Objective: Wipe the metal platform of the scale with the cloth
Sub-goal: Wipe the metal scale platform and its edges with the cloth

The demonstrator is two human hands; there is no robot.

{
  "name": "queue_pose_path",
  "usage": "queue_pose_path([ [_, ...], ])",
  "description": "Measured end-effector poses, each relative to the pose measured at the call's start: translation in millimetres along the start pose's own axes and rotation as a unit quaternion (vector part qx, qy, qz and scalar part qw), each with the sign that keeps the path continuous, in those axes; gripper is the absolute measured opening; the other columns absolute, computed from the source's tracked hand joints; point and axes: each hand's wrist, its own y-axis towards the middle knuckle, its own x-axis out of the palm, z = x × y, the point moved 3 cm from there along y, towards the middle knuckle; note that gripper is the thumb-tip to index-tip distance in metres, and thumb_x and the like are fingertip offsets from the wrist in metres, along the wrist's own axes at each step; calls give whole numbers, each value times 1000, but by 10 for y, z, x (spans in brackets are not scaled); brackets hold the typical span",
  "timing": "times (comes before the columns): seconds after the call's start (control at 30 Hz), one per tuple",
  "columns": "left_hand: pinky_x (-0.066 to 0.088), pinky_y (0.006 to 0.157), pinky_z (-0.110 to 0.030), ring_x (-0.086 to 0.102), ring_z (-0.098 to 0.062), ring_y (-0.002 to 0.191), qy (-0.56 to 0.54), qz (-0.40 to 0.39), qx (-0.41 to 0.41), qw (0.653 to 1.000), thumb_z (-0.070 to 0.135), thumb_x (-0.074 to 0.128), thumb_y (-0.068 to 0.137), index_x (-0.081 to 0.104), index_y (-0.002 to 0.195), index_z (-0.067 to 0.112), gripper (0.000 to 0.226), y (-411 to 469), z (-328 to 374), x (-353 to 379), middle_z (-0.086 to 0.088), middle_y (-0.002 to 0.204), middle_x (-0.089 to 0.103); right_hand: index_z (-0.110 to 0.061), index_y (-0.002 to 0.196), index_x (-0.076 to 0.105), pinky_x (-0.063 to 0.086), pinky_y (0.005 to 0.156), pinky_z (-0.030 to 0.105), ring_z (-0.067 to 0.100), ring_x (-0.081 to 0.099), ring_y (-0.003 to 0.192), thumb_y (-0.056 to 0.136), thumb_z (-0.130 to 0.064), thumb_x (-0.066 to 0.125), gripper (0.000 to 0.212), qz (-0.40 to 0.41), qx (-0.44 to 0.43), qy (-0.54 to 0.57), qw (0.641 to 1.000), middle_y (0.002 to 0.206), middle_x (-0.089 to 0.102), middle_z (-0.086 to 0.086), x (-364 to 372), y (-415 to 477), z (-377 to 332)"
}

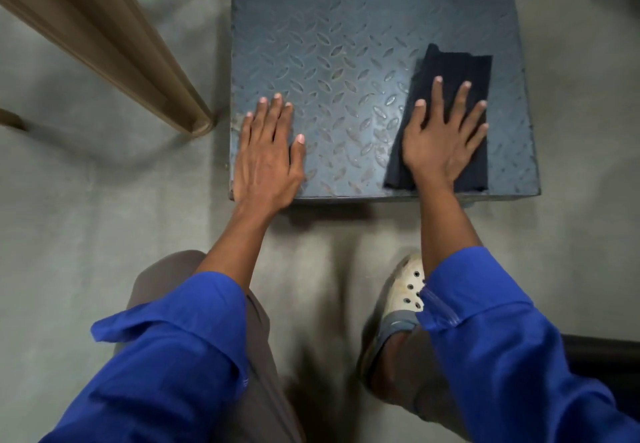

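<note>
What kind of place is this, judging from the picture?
Probably a workshop or warehouse: a low scale platform of patterned metal plate stands on a plain grey floor, and the person wears blue work sleeves.

Platform [346, 61]: blue-grey painted metal, raised diamond-tread pattern, rough, dull sheen near the middle; paint was worn to rusty patches at the near left corner and along the near edge. Cloth [460, 71]: dark navy fabric, matt, soft, folded flat. Floor [104, 200]: grey, smooth, matt, looked like concrete. Legs [114, 51] at left: tan, ribbed, satin finish, material unclear. Sleeves [180, 349]: bright blue woven cloth. Shoe [407, 290]: off-white perforated plastic, scuffed.
</note>
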Motion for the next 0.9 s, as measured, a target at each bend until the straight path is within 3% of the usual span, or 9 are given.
queue_pose_path([
  [0.13,13,133,-45,18,-24,162,12,-1,-7,1000,43,31,111,38,161,11,59,11,4,3,-8,172,30,-48,162,19,10,127,60,35,7,161,106,-60,22,58,-6,-142,-17,990,175,11,-2,118,-541,-620],
  [0.23,15,132,-45,24,-27,160,-24,29,-38,999,39,30,111,43,157,4,59,81,36,26,-14,168,37,-45,164,16,9,126,59,34,3,161,108,-57,23,57,-35,-274,-32,961,176,7,0,294,-970,-1087],
  [0.33,15,132,-44,27,-28,160,-64,43,-82,994,39,31,111,46,155,2,59,154,69,43,-18,165,40,-45,164,13,9,126,58,31,0,162,110,-55,27,57,-38,-293,-24,955,176,4,-2,389,-972,-1112],
  [0.43,14,133,-44,27,-30,159,-63,39,-64,995,40,34,111,45,155,0,60,184,221,101,-18,165,40,-47,162,20,11,127,55,28,4,162,109,-58,27,55,-28,-287,1,957,175,11,-5,328,-771,-924],
  [0.63,14,133,-46,23,-30,161,-51,-8,78,996,44,40,111,42,158,5,61,172,870,429,-16,169,34,-51,161,19,7,129,55,27,5,162,104,-67,22,59,-10,-116,0,993,175,10,-10,22,-14,201],
  [0.77,16,132,-46,19,-26,162,-30,-9,78,996,44,42,111,38,160,6,62,162,919,468,-12,172,29,-51,161,16,6,128,58,28,2,162,103,-70,18,62,-4,12,-9,1000,175,7,-9,-121,167,903],
  [0.9,15,132,-47,16,-25,163,-14,-19,71,997,42,39,112,36,161,7,60,150,976,455,-11,173,27,-47,163,14,4,125,64,35,-2,161,105,-63,18,61,15,81,13,997,176,6,-2,-87,-57,822],
])
